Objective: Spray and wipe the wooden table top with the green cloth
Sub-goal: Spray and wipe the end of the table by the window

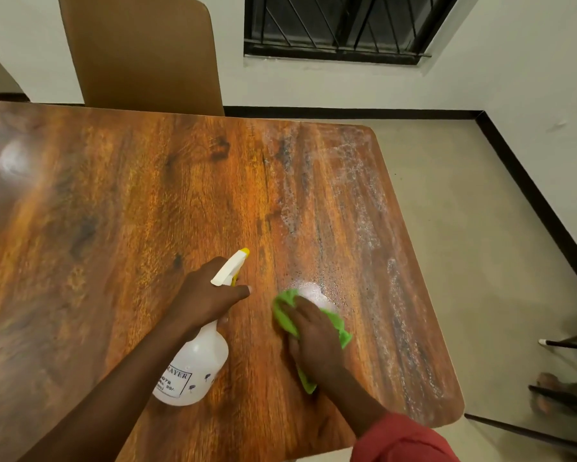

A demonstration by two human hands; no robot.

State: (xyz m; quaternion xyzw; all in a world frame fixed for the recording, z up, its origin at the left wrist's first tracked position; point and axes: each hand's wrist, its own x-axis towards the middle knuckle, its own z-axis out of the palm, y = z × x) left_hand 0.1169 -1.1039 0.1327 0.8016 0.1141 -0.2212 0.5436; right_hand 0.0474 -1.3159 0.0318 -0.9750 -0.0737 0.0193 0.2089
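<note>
Sleeve (403, 438): a red cuff was seen at the lower right edge of the frame, on the right arm.
Spray bottle (197, 365): a translucent white bottle with black print on its body was held tilted just above or on the wood at lower centre; which could not be told. Its white nozzle with a yellow tip (244, 251) was pointed toward the upper right.
Right hand (313, 331): it was laid flat on the cloth, right of centre, with the fingers stretched out close together and pressed down, not curled.
Green cloth (283, 315): a bright lime-green cloth, bunched and creased, was spread under the right hand on the table, with edges showing at the fingertips, at the right side and below the wrist.
Left hand (207, 295): it was wrapped around the neck of the bottle, thumb extended to the right.
Table top (113, 211): glossy orange-brown wood with dark grain streaks and rounded corners filled most of the frame.
Spray (357, 181): whitish foam and droplets were scattered along the right part of the wood, from just beyond the cloth to the far right corner.
Floor (463, 228): pale tiles edged by a black skirting were seen at the right.
Chair (143, 51): a tan backrest was set against the far table edge, upper left.
Window (340, 25): dark bars were seen at the top centre.
</note>
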